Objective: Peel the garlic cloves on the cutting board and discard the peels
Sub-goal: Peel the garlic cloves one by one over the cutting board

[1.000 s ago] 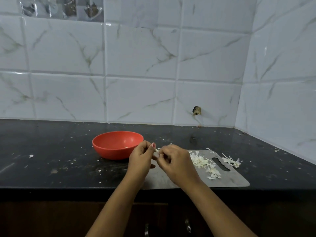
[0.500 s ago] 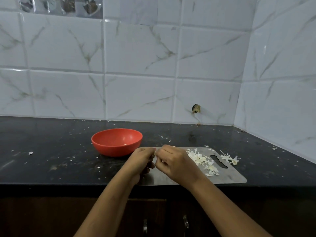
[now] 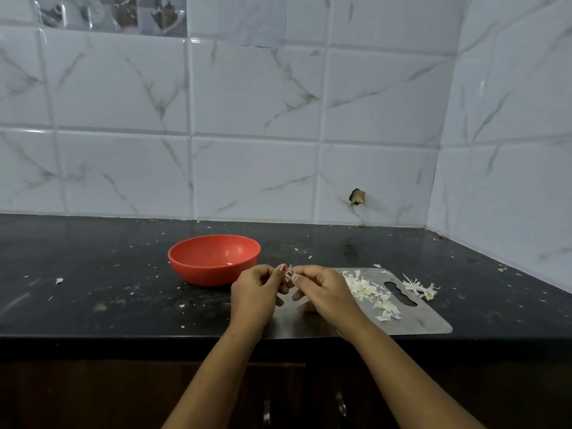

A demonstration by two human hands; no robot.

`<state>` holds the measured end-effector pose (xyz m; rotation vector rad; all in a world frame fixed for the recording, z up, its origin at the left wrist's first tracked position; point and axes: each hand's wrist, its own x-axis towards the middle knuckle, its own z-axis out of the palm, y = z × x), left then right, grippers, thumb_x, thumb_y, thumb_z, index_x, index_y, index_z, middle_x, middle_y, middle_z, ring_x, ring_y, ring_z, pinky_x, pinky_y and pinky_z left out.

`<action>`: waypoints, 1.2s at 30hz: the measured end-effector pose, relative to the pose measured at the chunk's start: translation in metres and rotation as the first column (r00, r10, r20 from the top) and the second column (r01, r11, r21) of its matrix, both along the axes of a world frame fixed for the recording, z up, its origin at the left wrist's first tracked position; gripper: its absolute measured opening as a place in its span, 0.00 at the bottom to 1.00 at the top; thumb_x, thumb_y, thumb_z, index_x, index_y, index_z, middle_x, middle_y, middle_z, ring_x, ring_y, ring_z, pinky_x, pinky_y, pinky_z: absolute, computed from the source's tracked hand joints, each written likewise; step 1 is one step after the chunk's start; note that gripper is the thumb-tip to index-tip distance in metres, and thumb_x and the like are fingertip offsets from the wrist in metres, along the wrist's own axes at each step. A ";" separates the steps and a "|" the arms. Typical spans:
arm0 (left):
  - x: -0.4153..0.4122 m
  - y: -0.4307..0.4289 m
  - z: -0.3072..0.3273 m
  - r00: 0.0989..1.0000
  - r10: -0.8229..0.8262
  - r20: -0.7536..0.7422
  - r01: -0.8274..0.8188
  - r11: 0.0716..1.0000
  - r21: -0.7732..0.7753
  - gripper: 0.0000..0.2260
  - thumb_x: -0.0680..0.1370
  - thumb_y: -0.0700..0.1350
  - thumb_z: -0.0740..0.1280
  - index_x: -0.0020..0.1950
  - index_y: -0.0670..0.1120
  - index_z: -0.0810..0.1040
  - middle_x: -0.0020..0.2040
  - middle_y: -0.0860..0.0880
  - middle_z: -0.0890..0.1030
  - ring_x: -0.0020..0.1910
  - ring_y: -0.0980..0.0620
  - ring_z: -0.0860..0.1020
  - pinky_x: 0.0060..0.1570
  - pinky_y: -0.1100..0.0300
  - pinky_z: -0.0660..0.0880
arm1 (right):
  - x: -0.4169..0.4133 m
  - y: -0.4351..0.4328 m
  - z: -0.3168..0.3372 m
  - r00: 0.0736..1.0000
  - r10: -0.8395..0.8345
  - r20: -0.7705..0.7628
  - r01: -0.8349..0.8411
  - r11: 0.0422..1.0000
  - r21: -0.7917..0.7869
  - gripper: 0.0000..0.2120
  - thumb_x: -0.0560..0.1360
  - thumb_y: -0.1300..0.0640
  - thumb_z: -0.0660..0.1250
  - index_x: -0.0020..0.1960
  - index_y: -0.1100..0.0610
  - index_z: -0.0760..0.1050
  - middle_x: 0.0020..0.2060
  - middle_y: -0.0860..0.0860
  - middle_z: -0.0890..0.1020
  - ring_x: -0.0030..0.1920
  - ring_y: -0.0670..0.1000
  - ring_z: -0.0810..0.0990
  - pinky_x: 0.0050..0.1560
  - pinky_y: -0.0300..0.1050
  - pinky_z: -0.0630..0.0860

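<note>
My left hand (image 3: 257, 292) and my right hand (image 3: 322, 292) meet above the left end of the grey cutting board (image 3: 424, 320). Between their fingertips they pinch a small garlic clove (image 3: 290, 274) with thin white skin sticking out of it. A heap of white garlic peels (image 3: 370, 294) lies on the board to the right of my right hand. More peel scraps (image 3: 421, 288) sit at the board's far right edge. The red bowl (image 3: 198, 267) stands just left of my hands, with a small pale piece (image 3: 229, 263) inside.
The black countertop (image 3: 93, 289) is dotted with small white peel flecks. White marble-pattern tiles form the wall behind and on the right, with a dark chipped hole (image 3: 357, 197) in one tile. Dark cabinet doors with handles (image 3: 266, 411) lie below the counter edge.
Both hands have stayed together on the clove above the board's left end, dipping slightly and coming back up. The fingers have shifted and peel now sticks out between them.
</note>
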<state>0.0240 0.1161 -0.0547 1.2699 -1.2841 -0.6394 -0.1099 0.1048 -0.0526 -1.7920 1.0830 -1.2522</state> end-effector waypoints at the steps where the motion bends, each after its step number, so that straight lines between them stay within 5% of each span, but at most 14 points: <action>1: 0.000 0.000 -0.001 0.999 0.018 0.031 -0.018 1.000 -0.011 0.13 0.79 0.51 0.65 0.40 0.47 0.81 0.32 0.51 0.82 0.26 0.60 0.77 0.26 0.71 0.69 | 0.000 0.000 -0.001 1.000 0.007 -0.011 -0.007 1.000 -0.005 0.09 0.79 0.59 0.65 0.55 0.58 0.82 0.44 0.54 0.84 0.37 0.45 0.81 0.33 0.39 0.77; 12: -0.004 0.001 -0.006 0.966 0.154 0.209 -0.146 0.988 -0.053 0.16 0.79 0.54 0.63 0.34 0.49 0.78 0.32 0.51 0.80 0.34 0.53 0.80 0.40 0.52 0.78 | 0.003 -0.004 -0.010 0.974 -0.088 -0.211 0.056 0.987 -0.151 0.06 0.79 0.61 0.64 0.46 0.55 0.79 0.34 0.46 0.81 0.29 0.40 0.78 0.33 0.33 0.74; 21: -0.006 0.000 -0.009 0.927 0.127 0.352 -0.104 0.991 -0.084 0.16 0.80 0.57 0.58 0.39 0.50 0.76 0.37 0.52 0.80 0.38 0.52 0.79 0.41 0.52 0.76 | 0.000 -0.005 -0.010 0.972 -0.154 -0.176 0.125 0.978 -0.169 0.05 0.76 0.61 0.66 0.43 0.56 0.80 0.35 0.49 0.83 0.31 0.41 0.79 0.37 0.38 0.78; 27: -0.005 0.000 -0.010 0.916 0.046 0.398 0.000 0.994 -0.113 0.09 0.79 0.50 0.63 0.41 0.51 0.77 0.36 0.54 0.80 0.35 0.54 0.78 0.42 0.51 0.77 | -0.004 -0.006 -0.010 0.967 -0.219 -0.130 0.207 0.973 -0.101 0.05 0.77 0.59 0.66 0.45 0.55 0.79 0.37 0.49 0.84 0.33 0.40 0.79 0.34 0.33 0.74; 36: -0.003 -0.002 -0.009 0.969 0.061 0.240 -0.030 0.991 -0.133 0.05 0.76 0.44 0.70 0.41 0.51 0.80 0.37 0.55 0.81 0.29 0.56 0.80 0.39 0.54 0.78 | 0.000 -0.003 -0.010 0.970 -0.190 -0.155 0.169 0.976 -0.137 0.05 0.77 0.59 0.67 0.44 0.56 0.80 0.36 0.51 0.84 0.33 0.41 0.80 0.35 0.36 0.76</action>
